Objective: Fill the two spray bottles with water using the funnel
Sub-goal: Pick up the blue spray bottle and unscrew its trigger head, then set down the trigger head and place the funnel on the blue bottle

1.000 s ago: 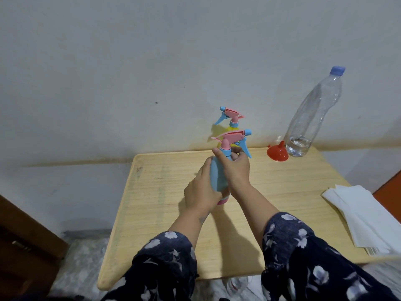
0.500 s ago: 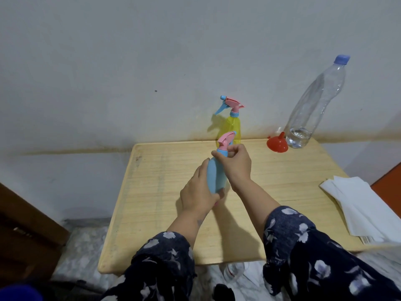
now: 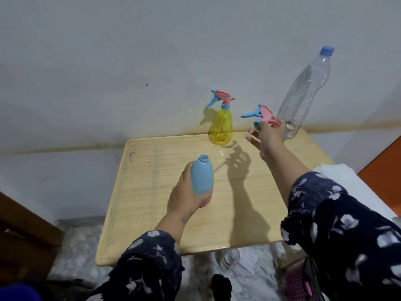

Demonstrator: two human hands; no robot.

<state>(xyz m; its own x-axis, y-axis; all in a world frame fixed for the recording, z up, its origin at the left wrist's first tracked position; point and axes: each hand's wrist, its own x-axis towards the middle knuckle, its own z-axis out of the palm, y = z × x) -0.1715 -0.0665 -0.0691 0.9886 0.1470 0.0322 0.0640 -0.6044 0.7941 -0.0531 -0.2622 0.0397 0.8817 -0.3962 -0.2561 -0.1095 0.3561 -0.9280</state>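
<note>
Wrapped around the blue bottle (image 3: 202, 177), my left hand (image 3: 184, 196) keeps its open neck upright over the worktop (image 3: 152, 192), ready for a funnel. Behind stands the yellow bottle (image 3: 221, 127), capped. My right hand (image 3: 269, 137) pinches the removed spray head (image 3: 261, 115), carrying it aside near the water bottle (image 3: 303, 94).

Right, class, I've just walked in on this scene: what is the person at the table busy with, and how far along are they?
The person's left hand grips a blue spray bottle over the wooden table; its neck is open. The right hand holds the removed spray head out toward the far side. A yellow spray bottle stands at the back, its head on. A clear water bottle, capped and nearly empty, stands beside it. No filling has begun; the funnel is not visible.
</note>
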